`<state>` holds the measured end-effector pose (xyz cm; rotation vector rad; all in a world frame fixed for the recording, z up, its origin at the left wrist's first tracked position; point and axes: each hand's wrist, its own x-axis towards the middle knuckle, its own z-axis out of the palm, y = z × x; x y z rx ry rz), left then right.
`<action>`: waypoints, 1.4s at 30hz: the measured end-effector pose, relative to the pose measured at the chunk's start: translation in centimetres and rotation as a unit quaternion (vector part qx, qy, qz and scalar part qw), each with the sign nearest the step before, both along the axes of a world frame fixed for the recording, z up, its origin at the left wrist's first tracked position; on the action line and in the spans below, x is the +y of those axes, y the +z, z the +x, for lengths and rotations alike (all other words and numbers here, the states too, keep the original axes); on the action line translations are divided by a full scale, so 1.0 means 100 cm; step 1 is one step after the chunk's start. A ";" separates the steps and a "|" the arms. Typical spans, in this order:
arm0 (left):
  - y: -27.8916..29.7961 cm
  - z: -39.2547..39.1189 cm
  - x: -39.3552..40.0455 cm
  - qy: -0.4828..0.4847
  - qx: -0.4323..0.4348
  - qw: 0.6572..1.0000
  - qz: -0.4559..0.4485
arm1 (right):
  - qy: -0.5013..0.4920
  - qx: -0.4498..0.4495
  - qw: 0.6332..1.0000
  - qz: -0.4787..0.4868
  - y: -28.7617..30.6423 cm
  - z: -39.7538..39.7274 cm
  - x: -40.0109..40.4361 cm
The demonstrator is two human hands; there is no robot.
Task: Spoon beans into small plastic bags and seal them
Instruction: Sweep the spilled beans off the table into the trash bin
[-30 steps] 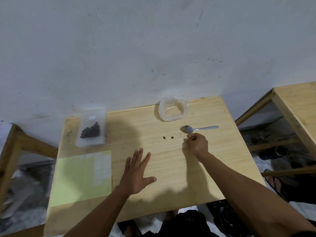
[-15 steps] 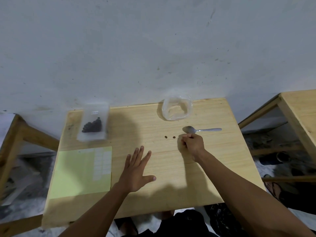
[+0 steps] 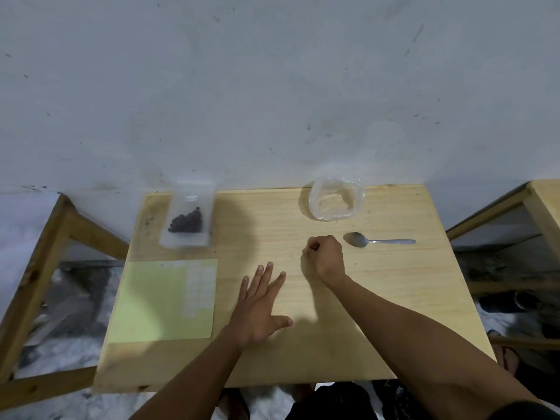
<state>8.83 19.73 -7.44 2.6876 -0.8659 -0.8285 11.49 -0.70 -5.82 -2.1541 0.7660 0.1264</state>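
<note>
Your left hand (image 3: pixel 257 310) lies flat on the wooden table (image 3: pixel 378 298), fingers straight and spread, thumb out to the right. Left of it sits a pale green sheet (image 3: pixel 151 301) with a block of white labels (image 3: pixel 198 287) on its right side. Further out, your right hand (image 3: pixel 325 256) is balled up on the tabletop, fingers curled tight; I cannot tell whether anything is inside. Just right of it lies the spoon (image 3: pixel 377 240), long axis running left-right, bowl pointing at your fist, handle pointing right. Beyond, an open clear bag (image 3: pixel 335 203) sits near the far edge. Far left, a sealed bag of dark beans (image 3: pixel 188 219) lies flat.
</note>
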 end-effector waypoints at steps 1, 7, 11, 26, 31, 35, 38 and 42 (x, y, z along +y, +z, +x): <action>0.000 0.000 0.000 0.002 0.000 1.000 0.001 | 0.021 0.005 1.000 -0.021 0.001 0.000 0.003; -0.003 0.000 0.000 -0.004 -0.009 1.000 -0.004 | 0.103 0.031 0.989 -0.097 0.012 0.002 -0.002; -0.005 0.001 0.002 -0.006 -0.007 1.000 -0.008 | -0.104 0.024 0.982 0.156 0.016 0.001 0.004; 0.019 0.007 -0.026 -0.015 -0.067 0.997 0.016 | -0.294 -0.106 0.676 0.668 0.056 -0.053 -0.031; 0.012 -0.001 -0.066 -0.102 -0.111 0.988 -0.024 | -0.360 -0.145 0.684 0.617 0.054 -0.099 -0.066; 0.009 -0.020 -0.113 -0.180 -0.101 0.978 -0.035 | -0.425 -0.190 0.686 0.559 0.049 -0.153 -0.104; 0.003 -0.036 -0.146 -0.238 -0.103 0.965 -0.042 | -0.459 -0.218 0.687 0.520 0.043 -0.204 -0.132; -0.008 -0.056 -0.189 -0.307 -0.108 0.945 -0.043 | -0.535 -0.236 0.684 0.437 0.033 -0.273 -0.159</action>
